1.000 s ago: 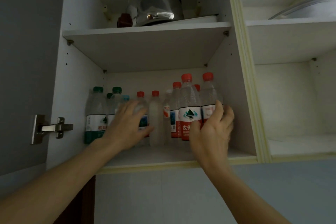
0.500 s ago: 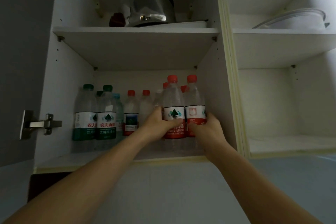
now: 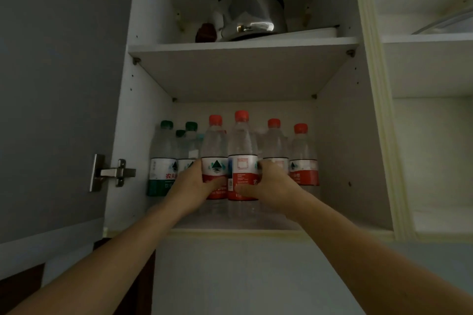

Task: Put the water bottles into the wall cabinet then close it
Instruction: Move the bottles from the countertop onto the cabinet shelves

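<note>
My left hand [image 3: 194, 184] and right hand [image 3: 271, 186] each grip a red-capped water bottle [image 3: 242, 158], now slid from the shelf's 3 o'clock side to centre; the cabinet door [image 3: 58, 84] waits open.

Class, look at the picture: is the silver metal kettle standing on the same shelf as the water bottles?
No, the silver metal kettle stands on the upper shelf, above the bottles.

Clear plastic, matt board, polished metal

The water bottles [image 3: 242, 158] were clear, glossy plastic with smooth red and green caps and slick printed labels. The wall cabinet [image 3: 243, 46] was matt white laminate board; its hinge [image 3: 114, 172] brushed metal, the kettle [image 3: 252, 14] mirror-polished steel.
</note>
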